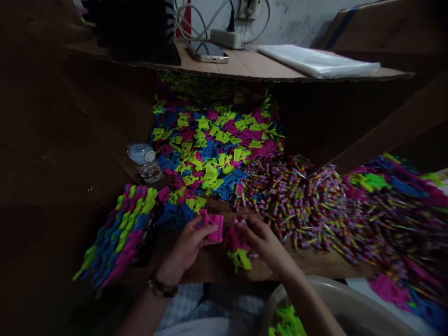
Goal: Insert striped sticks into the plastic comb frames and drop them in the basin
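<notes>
The left hand (191, 242) is clamping a pink comb (214, 227) between thumb and fingers, long axis roughly left-right above the near desk (315, 262), while the right hand (262, 241), fingers curled and grip unclear, is meeting its right end, loose combs (241, 257) lying beneath, a comb heap (213, 144) far, striped sticks (308, 200) right.

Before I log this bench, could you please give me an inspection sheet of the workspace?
surface: wooden table, mostly covered.
job's things: pink piece; loose plastic pieces; sticks; stack at left.
clutter: bottle; bowl holding green pieces.
grips: left hand holds the pink piece; right hand beside it, grip unclear.
cables: white cables into power strip.
surroundings: cardboard shelf with phone and bags.
</notes>
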{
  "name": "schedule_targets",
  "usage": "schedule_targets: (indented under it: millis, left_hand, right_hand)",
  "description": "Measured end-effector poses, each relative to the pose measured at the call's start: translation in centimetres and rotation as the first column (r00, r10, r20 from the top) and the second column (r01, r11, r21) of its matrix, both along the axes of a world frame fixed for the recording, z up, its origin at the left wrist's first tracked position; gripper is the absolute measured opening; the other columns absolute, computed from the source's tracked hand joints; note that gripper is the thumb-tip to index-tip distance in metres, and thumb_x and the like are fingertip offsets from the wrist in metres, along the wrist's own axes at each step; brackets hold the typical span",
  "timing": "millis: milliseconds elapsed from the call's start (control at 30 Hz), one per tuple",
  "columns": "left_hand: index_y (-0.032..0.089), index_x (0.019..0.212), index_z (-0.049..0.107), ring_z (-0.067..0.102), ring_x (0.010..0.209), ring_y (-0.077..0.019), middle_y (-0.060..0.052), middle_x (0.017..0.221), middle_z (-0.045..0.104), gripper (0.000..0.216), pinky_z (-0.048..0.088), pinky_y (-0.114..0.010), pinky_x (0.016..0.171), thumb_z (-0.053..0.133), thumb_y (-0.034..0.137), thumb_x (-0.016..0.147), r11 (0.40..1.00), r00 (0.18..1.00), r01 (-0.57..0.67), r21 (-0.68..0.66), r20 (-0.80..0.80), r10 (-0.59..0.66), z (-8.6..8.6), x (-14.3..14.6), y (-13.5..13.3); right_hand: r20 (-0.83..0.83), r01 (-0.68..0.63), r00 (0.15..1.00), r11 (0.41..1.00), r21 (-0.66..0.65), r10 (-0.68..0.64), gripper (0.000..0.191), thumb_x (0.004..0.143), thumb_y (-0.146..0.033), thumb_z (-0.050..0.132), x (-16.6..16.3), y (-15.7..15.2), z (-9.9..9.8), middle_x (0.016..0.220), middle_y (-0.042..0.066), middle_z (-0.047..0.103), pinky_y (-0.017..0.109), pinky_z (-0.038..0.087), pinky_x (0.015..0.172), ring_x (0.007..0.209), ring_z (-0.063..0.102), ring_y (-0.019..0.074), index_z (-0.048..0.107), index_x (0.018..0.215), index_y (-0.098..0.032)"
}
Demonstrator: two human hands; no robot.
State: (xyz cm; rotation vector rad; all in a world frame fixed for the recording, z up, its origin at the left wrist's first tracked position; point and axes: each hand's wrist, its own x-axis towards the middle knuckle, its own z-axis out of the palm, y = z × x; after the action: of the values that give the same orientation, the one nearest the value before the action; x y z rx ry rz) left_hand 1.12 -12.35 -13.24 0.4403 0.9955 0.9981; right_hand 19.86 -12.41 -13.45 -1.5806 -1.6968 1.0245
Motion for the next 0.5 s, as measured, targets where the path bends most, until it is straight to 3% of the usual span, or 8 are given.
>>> schedule_targets:
  millis: [100,233,500]
  left_hand:
    - [0.014,0.087,0.064,0.064,0.066,-0.0133,0.0,0.077,0.069,0.046,0.056,-0.027,0.062,0.086,0.031,0.05,0.999,0.999,0.042,0.024,0.014,-0.042,0.5,0.3,-0.2]
    - [0.013,0.086,0.065,0.063,0.063,-0.0123,-0.001,0.075,0.068,0.045,0.055,-0.024,0.056,0.086,0.03,0.051,0.995,0.995,0.094,0.033,0.014,-0.095,0.9,0.3,-0.3]
    - [0.012,0.087,0.065,0.06,0.058,-0.0102,-0.001,0.069,0.066,0.038,0.05,-0.019,0.052,0.083,0.029,0.058,0.972,0.97,0.235,0.023,0.062,-0.236,1.3,-0.1,-0.6]
  right_hand:
    - [-0.394,-0.077,0.919,0.978,-0.195,-0.006,0.036,0.077,-0.053,0.06,-0.7,-1.6,1.3,0.069,0.0,0.062,0.023,0.043,0.054,0.06,0.055,0.0132,0.061,0.085,-0.017]
    - [-0.461,-0.053,0.884,0.964,-0.261,-0.076,0.036,0.069,-0.049,0.07,-0.8,-2.0,1.7,0.069,0.001,0.064,0.023,0.041,0.056,0.062,0.054,0.0126,0.065,0.082,-0.015]
    - [-0.622,-0.146,0.776,0.927,-0.346,-0.11,0.029,0.067,-0.041,0.075,-0.6,-2.4,1.1,0.071,0.0,0.066,0.021,0.04,0.057,0.063,0.055,0.011,0.068,0.081,-0.017]
